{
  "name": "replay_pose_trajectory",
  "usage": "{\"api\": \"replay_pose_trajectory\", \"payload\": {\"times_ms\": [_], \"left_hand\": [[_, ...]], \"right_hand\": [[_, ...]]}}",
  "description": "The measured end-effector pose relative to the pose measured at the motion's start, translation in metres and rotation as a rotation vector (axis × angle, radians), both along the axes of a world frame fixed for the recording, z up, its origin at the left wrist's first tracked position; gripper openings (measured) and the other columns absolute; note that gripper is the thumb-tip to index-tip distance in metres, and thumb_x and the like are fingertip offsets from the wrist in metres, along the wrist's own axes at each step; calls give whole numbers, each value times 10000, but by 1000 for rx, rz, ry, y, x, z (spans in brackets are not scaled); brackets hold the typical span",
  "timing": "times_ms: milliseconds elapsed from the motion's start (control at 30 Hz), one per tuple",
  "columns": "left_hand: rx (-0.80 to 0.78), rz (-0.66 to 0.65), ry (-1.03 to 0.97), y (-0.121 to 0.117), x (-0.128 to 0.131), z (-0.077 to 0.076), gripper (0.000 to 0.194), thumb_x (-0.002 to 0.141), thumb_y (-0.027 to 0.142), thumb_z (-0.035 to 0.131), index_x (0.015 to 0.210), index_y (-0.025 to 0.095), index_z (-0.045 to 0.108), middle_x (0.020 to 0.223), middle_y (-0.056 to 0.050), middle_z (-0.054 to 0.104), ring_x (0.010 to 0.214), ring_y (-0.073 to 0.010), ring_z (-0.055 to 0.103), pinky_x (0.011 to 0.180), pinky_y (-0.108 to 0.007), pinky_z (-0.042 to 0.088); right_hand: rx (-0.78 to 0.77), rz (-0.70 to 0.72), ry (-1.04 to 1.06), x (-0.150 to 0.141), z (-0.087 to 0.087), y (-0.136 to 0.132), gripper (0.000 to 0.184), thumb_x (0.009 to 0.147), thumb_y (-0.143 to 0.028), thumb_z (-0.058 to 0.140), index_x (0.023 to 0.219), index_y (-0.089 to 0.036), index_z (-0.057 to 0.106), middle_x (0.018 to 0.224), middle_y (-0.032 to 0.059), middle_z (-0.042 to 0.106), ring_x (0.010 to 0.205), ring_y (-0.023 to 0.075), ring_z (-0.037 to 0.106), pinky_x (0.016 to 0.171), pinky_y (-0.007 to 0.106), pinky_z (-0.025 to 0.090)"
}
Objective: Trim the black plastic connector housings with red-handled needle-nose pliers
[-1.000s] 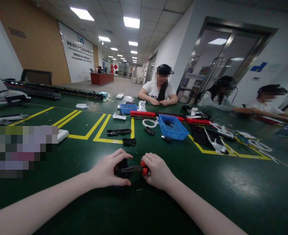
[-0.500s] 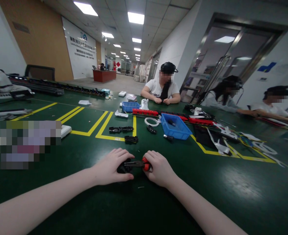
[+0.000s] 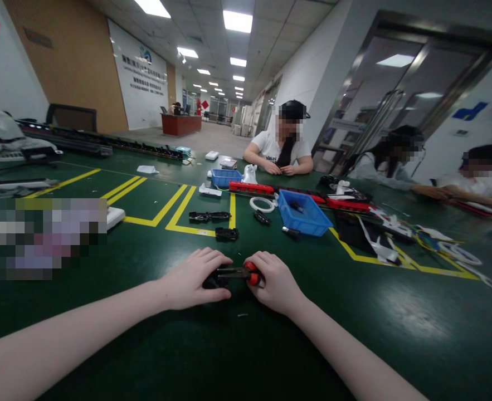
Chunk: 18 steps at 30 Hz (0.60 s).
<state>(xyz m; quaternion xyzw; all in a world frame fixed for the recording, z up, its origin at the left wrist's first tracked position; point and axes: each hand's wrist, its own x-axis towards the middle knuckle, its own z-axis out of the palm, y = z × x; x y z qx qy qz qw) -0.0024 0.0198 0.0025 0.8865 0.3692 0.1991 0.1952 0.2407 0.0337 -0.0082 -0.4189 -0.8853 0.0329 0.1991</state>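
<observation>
Both hands: the left hand (image 3: 195, 280) curls its fingers and thumb around a black part (image 3: 214, 280); the right hand (image 3: 276, 283) is closed around the red handles (image 3: 253, 274) of the pliers (image 3: 238, 273).
Grip: the left fingers and thumb are bent in a C, with the black part between them; the right fist is wrapped firmly on the handles.
Pliers' tip: it points toward the left hand and overlaps the black part; the jaws seem slightly apart, though it is too dark there to tell whether they pinch anything.
Black part: low over the middle of the green table (image 3: 166, 356), partly hidden by the left hand.
Beyond the hands: a long black piece (image 3: 209, 216) and a short black piece (image 3: 227, 234) lie near the yellow tape (image 3: 187, 229).
Blue tray: the larger blue tray (image 3: 308, 225) holds a dark item (image 3: 296, 206), with a white ring (image 3: 262, 205) just beside it.
Red strip: the red strip (image 3: 252, 189) runs behind the ring.
Across the table: a person in a white shirt (image 3: 266, 146) sits with hands together.
</observation>
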Motion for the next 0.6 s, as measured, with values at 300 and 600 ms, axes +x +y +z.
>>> {"api": "replay_pose_trajectory", "payload": {"times_ms": [300,600], "left_hand": [[85,-70,125,3,0,-9,519,925,549,532,1342,241,500,1382,-70,523,1224,-287,480,1022,-441,376],[269,-20,57,-5,-8,3,425,848,515,622,1128,197,582,1239,-93,579,1107,-281,544,936,-434,428]], "right_hand": [[13,-15,51,1,-1,0,243,740,-155,592,976,-210,585,952,48,646,861,197,560,778,339,426],[22,-54,131,4,2,-2,276,731,-162,604,1001,-217,586,985,59,643,897,216,567,794,359,445]]}}
